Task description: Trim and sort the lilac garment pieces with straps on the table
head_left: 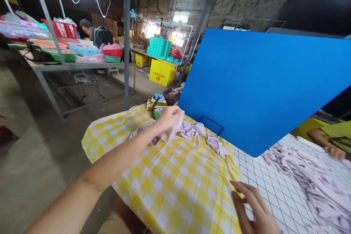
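Note:
My left hand (170, 116) reaches over the far side of the table and pinches a piece of pale lilac fabric (176, 126), which hangs down from the fingers, slightly blurred. More lilac fabric pieces (189, 130) lie crumpled beside and behind it on the yellow checked tablecloth (175, 182). One separate fabric scrap (216, 146) rests farther right, below a black wire stand. Low at the right, my right hand (253, 206) hovers over the cloth's edge with fingers apart and nothing in them.
A large blue board (263, 87) stands across the table on a black wire stand (212, 124). Right of it, patterned lilac fabric (307, 179) covers a white grid cloth (263, 175), near a co-worker's hand (336, 151). A grey metal post (126, 40) rises at the table's far left.

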`<state>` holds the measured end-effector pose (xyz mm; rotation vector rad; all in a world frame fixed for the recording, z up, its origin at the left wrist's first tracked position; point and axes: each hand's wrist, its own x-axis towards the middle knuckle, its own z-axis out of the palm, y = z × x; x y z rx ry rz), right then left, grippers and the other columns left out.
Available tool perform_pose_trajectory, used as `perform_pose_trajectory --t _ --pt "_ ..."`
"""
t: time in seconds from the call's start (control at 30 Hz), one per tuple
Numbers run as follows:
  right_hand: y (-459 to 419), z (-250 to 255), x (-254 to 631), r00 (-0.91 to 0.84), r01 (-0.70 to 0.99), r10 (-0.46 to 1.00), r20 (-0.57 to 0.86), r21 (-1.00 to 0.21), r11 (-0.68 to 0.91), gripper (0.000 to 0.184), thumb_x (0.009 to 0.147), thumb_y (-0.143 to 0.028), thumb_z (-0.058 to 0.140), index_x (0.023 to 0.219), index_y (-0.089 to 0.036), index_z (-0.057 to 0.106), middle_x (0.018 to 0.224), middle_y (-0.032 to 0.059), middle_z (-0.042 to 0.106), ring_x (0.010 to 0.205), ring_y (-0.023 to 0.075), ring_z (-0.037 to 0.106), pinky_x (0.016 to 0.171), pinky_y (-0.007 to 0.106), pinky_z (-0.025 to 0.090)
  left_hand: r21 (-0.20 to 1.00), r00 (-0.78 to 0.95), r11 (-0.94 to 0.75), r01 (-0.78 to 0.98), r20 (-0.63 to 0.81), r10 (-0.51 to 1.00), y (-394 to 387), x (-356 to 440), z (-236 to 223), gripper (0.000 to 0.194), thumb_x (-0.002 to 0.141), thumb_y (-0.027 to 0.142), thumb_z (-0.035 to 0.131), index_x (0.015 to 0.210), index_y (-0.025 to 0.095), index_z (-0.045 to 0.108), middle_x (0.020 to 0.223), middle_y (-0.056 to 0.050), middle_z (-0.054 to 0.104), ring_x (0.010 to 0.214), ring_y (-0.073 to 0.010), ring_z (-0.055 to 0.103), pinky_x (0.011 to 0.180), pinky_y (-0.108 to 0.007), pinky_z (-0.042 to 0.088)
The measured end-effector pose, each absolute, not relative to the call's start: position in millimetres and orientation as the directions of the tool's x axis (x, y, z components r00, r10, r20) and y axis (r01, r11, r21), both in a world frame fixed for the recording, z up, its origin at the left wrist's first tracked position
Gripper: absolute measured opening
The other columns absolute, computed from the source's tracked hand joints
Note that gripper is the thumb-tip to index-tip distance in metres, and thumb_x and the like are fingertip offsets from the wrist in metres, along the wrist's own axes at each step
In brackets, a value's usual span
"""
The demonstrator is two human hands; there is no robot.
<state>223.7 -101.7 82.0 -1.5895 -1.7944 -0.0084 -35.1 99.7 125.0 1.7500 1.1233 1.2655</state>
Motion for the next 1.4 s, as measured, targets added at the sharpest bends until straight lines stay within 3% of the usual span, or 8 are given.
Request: perform_pose_trajectory --t 0.13,0.3,0.43,0.63,0.93,1.03,1.23,1.4 --pt "-76.7 77.8 180.9 0.108 0.676 0.947 0.302 -0.721 0.153 0.042 0.078 -0.048 0.050 0.113 -0.025 0.051 0.111 0.0101 0.058 0.089 0.0227 0.059 0.056 0.027 0.051 0.963 0.425 -0.029 -0.267 0.145 0.894 63.5 9.6 123.4 0.017 0.075 0.029 0.057 0.078 0.012 0.056 0.063 0.004 0.052 0.055 -0.0075 0.049 0.053 -0.017 0.036" --pt "-69.4 62.2 172.4 0.141 0.429 0.989 -0.054 -0.897 -0.110 0.033 0.073 -0.049 0.051 0.077 -0.016 0.058 0.068 0.0038 0.063 0.064 0.0203 0.060 0.052 0.026 0.046 0.890 0.667 0.359 -0.280 -0.089 0.740 36.7 36.3 85.5 0.014 0.076 0.023 0.054 0.085 0.012 0.057 0.068 0.000 0.056 0.059 -0.0089 0.055 0.059 -0.020 0.043" --pt "-76.9 54.9 201.9 0.275 0.409 0.956 -0.101 -0.888 -0.211 0.034 0.074 -0.050 0.047 0.064 -0.019 0.054 0.060 0.0017 0.061 0.064 0.0204 0.060 0.054 0.026 0.045 0.982 0.658 -0.035 0.186 -0.098 0.746 38.0 14.1 42.7 0.036 0.080 0.026 0.049 0.114 0.016 0.052 0.098 -0.009 0.064 0.087 -0.0196 0.061 0.077 -0.032 0.046" --pt "-88.7 18.5 255.0 0.360 0.739 0.925 -0.121 -0.568 -0.363 0.033 0.072 -0.050 0.043 0.069 -0.020 0.057 0.063 0.0036 0.063 0.066 0.0231 0.061 0.060 0.031 0.045 0.423 0.508 -0.480 0.769 0.051 0.860 44.0 -44.5 -26.4 0.045 0.078 0.026 0.054 0.123 0.025 0.051 0.138 -0.010 0.040 0.130 -0.0322 0.028 0.104 -0.055 0.014" --pt "-106.7 5.9 221.9 0.255 0.911 0.892 0.372 -0.403 -0.092 0.030 0.084 -0.040 0.035 0.093 -0.020 0.056 0.090 0.0103 0.056 0.086 0.0257 0.054 0.076 0.039 0.042 0.143 0.320 -0.346 0.927 0.175 0.931 74.8 -87.6 -34.7 0.050 0.079 0.009 0.037 0.128 0.013 0.045 0.135 -0.015 0.041 0.128 -0.0289 0.032 0.106 -0.049 0.017" --pt "-109.0 6.0 185.2 0.220 0.836 0.954 0.205 -0.543 -0.076 0.022 0.080 -0.042 0.045 0.074 -0.023 0.055 0.078 0.0058 0.055 0.072 0.0229 0.052 0.068 0.036 0.040 0.163 0.252 -0.290 0.943 0.220 0.942 63.5 -65.6 -24.9 0.053 0.080 0.008 0.036 0.132 0.008 0.039 0.138 -0.019 0.037 0.130 -0.0303 0.028 0.106 -0.049 0.015" --pt "-114.5 16.2 167.2 0.065 0.608 0.997 -0.048 -0.790 -0.077 0.026 0.079 -0.041 0.049 0.062 -0.021 0.054 0.063 0.0003 0.056 0.062 0.0174 0.054 0.058 0.028 0.043 0.428 0.699 -0.687 0.587 0.160 0.697 8.0 -2.4 -14.8 0.062 0.079 0.013 0.043 0.138 0.021 0.026 0.145 -0.006 0.028 0.135 -0.0214 0.019 0.110 -0.044 0.012" --pt "-143.8 66.4 221.4 0.278 -0.065 0.955 -0.107 -0.994 -0.092 0.023 0.070 -0.041 0.063 0.077 -0.019 0.063 0.072 0.0029 0.064 0.069 0.0183 0.060 0.062 0.029 0.050 0.552 0.851 -0.756 0.353 0.146 0.504 -6.9 28.9 -21.8 0.034 0.082 0.021 0.049 0.116 0.018 0.054 0.127 -0.009 0.048 0.122 -0.0234 0.039 0.105 -0.040 0.024"
